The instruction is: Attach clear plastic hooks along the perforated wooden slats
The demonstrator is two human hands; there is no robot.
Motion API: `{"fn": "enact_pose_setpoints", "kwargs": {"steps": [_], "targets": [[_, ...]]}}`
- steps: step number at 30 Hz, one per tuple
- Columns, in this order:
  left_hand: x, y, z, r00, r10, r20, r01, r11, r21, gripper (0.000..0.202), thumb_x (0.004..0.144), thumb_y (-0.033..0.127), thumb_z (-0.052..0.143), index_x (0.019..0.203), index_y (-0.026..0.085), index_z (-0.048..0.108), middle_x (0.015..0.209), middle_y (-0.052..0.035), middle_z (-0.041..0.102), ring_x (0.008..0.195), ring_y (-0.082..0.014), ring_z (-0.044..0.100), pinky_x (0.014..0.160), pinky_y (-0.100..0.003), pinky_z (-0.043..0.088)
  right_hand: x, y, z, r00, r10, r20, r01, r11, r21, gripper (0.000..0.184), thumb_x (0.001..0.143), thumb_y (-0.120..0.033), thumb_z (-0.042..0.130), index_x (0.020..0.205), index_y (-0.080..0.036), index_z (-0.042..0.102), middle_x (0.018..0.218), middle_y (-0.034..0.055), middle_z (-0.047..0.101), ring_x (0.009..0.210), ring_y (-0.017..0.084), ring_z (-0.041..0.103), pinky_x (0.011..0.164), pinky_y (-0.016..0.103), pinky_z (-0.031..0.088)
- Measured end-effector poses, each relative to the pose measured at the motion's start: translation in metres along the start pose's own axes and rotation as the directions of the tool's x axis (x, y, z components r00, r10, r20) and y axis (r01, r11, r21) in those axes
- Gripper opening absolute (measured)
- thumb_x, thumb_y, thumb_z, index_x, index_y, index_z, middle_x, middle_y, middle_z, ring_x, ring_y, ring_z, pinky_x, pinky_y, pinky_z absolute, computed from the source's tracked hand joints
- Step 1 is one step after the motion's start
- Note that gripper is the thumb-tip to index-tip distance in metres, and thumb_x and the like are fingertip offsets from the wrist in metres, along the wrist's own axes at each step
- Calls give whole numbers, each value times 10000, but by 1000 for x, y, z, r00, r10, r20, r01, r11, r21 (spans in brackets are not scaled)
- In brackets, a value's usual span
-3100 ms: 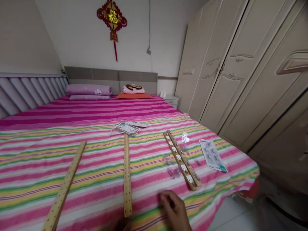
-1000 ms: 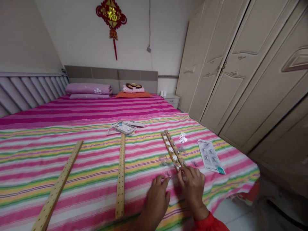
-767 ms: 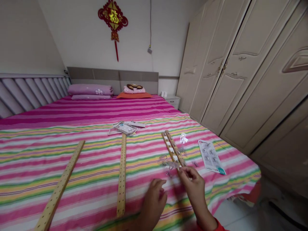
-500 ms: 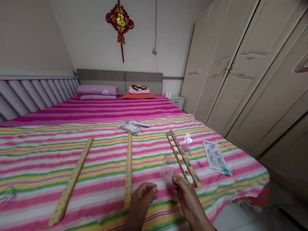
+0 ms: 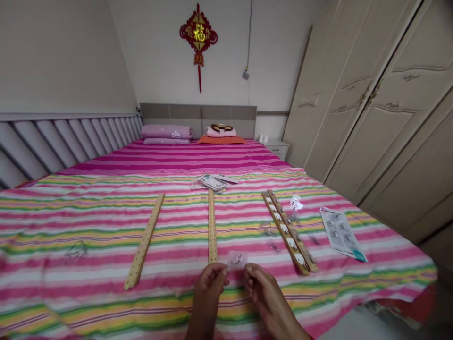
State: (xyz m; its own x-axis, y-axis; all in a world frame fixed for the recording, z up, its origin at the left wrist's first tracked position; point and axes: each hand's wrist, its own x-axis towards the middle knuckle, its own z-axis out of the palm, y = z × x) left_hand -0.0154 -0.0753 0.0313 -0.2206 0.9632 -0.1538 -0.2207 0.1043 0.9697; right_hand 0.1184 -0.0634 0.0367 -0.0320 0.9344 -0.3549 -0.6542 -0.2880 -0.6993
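Observation:
Between my two hands is a clear plastic hook (image 5: pixel 237 259), a see-through square with a metal hook at its middle. My left hand (image 5: pixel 211 285) pinches its left edge, while the fingertips of my right hand (image 5: pixel 264 288) close on its right edge. Just beyond my left hand lies a perforated wooden strip (image 5: pixel 212 226). To the right of my right hand, two narrow wooden strips lie side by side; the nearer-left strip (image 5: pixel 287 236) carries a row of white pieces with metal hooks. Small metal hooks (image 5: pixel 275 247) lie loose on the striped sheet beside them.
Another perforated strip (image 5: pixel 144 243) lies at left, near a clear tangled item (image 5: pixel 76 250). Packets (image 5: pixel 212 182) lie toward the back of the striped sheet (image 5: pixel 170 302). A blister pack (image 5: pixel 343 234) rests at right, near white scraps (image 5: pixel 296 202). Wardrobes (image 5: pixel 371 118) stand beyond the bed's right edge.
The clear hook has moved left with my right hand, and my left hand has taken hold of its other edge. The whole view has shifted, with things appearing farther right.

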Motion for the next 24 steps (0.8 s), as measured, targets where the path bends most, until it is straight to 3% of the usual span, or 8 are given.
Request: {"fn": "enact_pose_setpoints", "kwargs": {"steps": [8,11,13,15,20,24], "targets": [[-11,7,-23,993,106,-54,-104,994,42,347,631,479,733,767,165,672,676,-13,661,655,-133,587,612,-223,460,5,8,-2,988,-153,-32,140,954,-266,230,525,-327,787,603,-144,671,462,-49,482,461,69,368,458,201,275],[-12,0,-23,994,-102,-26,100,994,-50,406,577,517,757,699,143,659,614,0,632,505,-74,517,476,-181,387,5,14,2,983,-181,-33,165,947,-277,231,540,-348,774,610,-155,668,454,-53,471,462,75,362,465,211,274],[-12,-2,-20,960,-279,10,276,944,-179,439,521,517,791,676,134,641,592,9,619,447,-45,482,423,-156,335,4,18,6,981,-194,-30,178,943,-280,227,553,-358,765,614,-162,667,443,-57,456,458,76,347,463,215,272],[-13,0,-16,924,-381,43,375,876,-304,413,534,471,807,698,133,636,592,16,616,441,-33,490,418,-137,335,3,23,9,978,-208,-25,193,939,-285,219,552,-354,764,610,-167,667,450,-56,461,461,79,346,463,217,280],[-17,8,-13,862,-499,91,477,735,-483,171,738,270,710,784,114,654,612,10,625,440,-12,512,419,-101,360,0,32,13,969,-245,14,237,917,-320,182,563,-329,754,609,-174,669,520,-27,542,499,102,413,480,224,334],[-16,7,-14,859,-505,82,471,717,-514,106,738,205,698,760,110,655,618,13,624,435,-4,505,409,-91,349,0,37,10,966,-253,50,255,907,-336,176,596,-339,742,616,-179,671,560,-14,583,526,114,459,502,223,372]]}}
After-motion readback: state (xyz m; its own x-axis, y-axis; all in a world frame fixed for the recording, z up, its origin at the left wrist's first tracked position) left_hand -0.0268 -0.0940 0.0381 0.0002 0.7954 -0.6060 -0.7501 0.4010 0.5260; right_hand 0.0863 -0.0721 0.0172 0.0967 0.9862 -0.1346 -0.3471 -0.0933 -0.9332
